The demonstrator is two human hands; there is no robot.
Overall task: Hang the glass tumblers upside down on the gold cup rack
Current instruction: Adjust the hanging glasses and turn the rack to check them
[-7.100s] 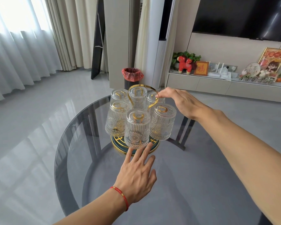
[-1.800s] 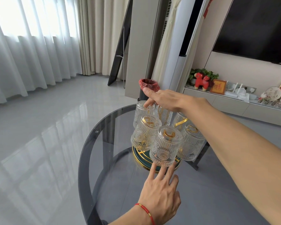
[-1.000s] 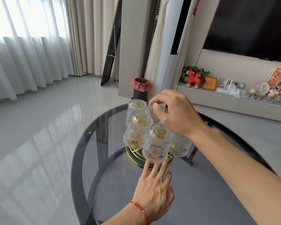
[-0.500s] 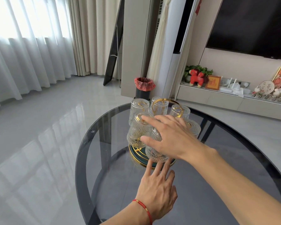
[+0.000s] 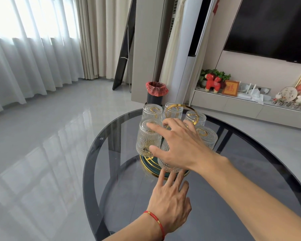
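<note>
The gold cup rack (image 5: 181, 106) stands on a round dark glass table (image 5: 233, 197), its green and gold base (image 5: 147, 161) near the middle. Several ribbed glass tumblers (image 5: 147, 138) hang upside down on it. My right hand (image 5: 179, 145) hovers over the front tumblers with fingers spread and straight, the thumb beside the front left one, hiding most of the nearest tumbler (image 5: 167, 166). My left hand (image 5: 170, 204), a red cord on its wrist, lies flat on the table with its fingertips touching the rack's base.
Beyond the table stand a black bin with a red liner (image 5: 155, 92) and a low TV shelf with a red toy horse (image 5: 213, 82) and ornaments. White curtains (image 5: 33, 58) line the left wall. Grey tiled floor lies all around the table.
My right hand has come down from the rack's top handle to just over the front tumblers, fingers spread. My left hand stays at the base.
</note>
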